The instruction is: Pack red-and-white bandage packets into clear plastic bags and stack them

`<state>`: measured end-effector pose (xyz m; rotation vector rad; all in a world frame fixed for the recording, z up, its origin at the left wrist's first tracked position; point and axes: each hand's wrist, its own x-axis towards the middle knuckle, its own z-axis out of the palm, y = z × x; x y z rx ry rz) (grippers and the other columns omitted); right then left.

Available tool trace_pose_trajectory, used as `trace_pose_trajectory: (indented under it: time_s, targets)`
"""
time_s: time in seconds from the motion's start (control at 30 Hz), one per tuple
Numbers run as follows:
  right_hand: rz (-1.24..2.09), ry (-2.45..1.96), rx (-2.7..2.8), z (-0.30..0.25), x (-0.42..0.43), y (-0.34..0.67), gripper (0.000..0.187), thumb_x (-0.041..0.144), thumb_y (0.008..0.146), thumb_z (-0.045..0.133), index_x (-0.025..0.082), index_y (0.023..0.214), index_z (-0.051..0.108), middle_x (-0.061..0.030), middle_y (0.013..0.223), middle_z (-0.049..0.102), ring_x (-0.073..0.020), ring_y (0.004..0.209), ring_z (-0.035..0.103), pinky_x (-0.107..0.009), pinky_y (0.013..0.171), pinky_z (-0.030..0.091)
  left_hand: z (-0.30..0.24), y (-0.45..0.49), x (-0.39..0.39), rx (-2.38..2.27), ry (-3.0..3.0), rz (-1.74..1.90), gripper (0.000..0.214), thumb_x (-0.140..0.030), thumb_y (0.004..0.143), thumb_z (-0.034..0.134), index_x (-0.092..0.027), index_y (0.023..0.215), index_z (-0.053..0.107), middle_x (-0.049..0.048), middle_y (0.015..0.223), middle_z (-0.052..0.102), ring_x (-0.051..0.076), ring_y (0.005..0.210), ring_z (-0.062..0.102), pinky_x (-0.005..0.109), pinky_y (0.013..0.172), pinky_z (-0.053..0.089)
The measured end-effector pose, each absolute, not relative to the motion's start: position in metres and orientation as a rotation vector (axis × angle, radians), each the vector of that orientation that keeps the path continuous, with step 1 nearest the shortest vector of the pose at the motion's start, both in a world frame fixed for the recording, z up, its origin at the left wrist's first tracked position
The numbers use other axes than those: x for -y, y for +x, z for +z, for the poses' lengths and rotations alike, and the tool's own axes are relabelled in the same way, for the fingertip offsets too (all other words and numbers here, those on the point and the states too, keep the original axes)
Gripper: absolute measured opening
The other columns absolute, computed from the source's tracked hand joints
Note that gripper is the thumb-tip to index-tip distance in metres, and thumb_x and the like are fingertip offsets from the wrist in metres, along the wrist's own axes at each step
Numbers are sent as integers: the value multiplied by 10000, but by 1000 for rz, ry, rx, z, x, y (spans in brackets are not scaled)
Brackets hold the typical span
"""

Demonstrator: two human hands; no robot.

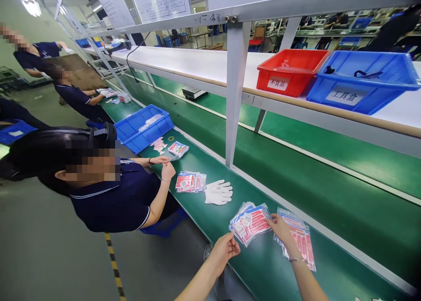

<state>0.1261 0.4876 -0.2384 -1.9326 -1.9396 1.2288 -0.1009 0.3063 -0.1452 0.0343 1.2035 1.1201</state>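
On the green bench, a fanned pile of clear plastic packets (253,222) with red, white and blue printed inserts lies in front of me. My right hand (281,228) pinches the right edge of the top packet between thumb and fingers. Close to the pile's lower left corner is my left hand (225,250), its fingers loosely curled and apart from the thumb, with nothing visible in them. A second pile of similar packets (301,239) lies partly beneath my right hand and wrist.
A white glove (219,192) lies left of my pile. Beyond it, a seated co-worker (121,196) handles something near more packets (190,182) and a blue bin (144,125). Red (291,73) and blue (365,82) bins stand on the shelf; a metal post (235,95) rises behind the bench.
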Motion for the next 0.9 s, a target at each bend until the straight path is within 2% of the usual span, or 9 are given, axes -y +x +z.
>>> trace_pose_trajectory:
  time_s: [0.07,0.17,0.33,0.43,0.53,0.63,0.7,0.8,0.9]
  targets:
    - [1233,-1851,1939,-224,-483,123,183,344,949,591,176,907,648,-11,826,695,-184,760,667,-372,768,545,-143,-102,-307,-1215,77,1117,438,-568,760,739,-182,643,567,34,663,665,161,639,604,353,791,471]
    - [1210,-1707,1931,-196,-471,112,201,365,932,512,221,822,599,-46,840,707,-240,822,679,-378,774,523,-137,-101,-315,-1229,162,1124,435,-562,738,772,-155,667,637,58,689,689,163,638,607,344,759,465]
    - [1233,-1479,1978,-138,-431,73,229,452,960,469,259,891,574,-36,893,714,-239,819,683,-360,765,523,-121,-95,-339,-1272,277,1225,408,-521,668,854,-164,738,671,35,738,683,183,704,621,339,744,485]
    - [1223,-1344,2086,-108,-403,46,184,441,940,536,293,958,643,-53,1010,739,-271,921,681,-400,829,523,-111,-97,-345,-1286,322,1286,420,-557,705,819,-183,755,636,18,736,657,187,725,610,324,705,492]
    - [1177,-1219,2197,-90,-384,24,214,414,923,554,322,1060,690,-81,1111,757,-321,1034,679,-464,872,537,-103,-108,-340,-1330,338,1323,405,-560,748,781,-192,739,610,10,710,642,183,712,598,307,667,485]
    - [1203,-1116,2183,-87,-375,10,235,441,909,582,326,1067,711,-85,1158,762,-334,1072,691,-494,922,550,-97,-126,-326,-1362,341,1348,370,-534,766,761,-181,757,648,23,740,666,196,740,627,327,710,516]
    - [1230,-1087,2153,-92,-373,3,253,484,895,606,319,1050,717,-88,1117,774,-326,1036,711,-473,901,575,-95,-137,-315,-1348,346,1345,377,-534,769,746,-163,777,684,42,754,688,210,736,655,370,750,544]
    - [1295,-1089,2184,-101,-370,-7,318,544,902,586,284,1035,712,-86,992,788,-276,878,750,-370,756,622,-95,-152,-301,-1325,352,1324,428,-540,700,794,-127,761,701,61,723,698,234,692,680,422,734,564]
    - [1403,-1024,2255,-102,-368,-17,338,556,915,571,259,998,710,-64,921,789,-223,790,755,-287,724,620,-100,-164,-290,-1321,352,1320,483,-549,609,853,-121,730,664,42,675,672,223,653,672,406,693,563]
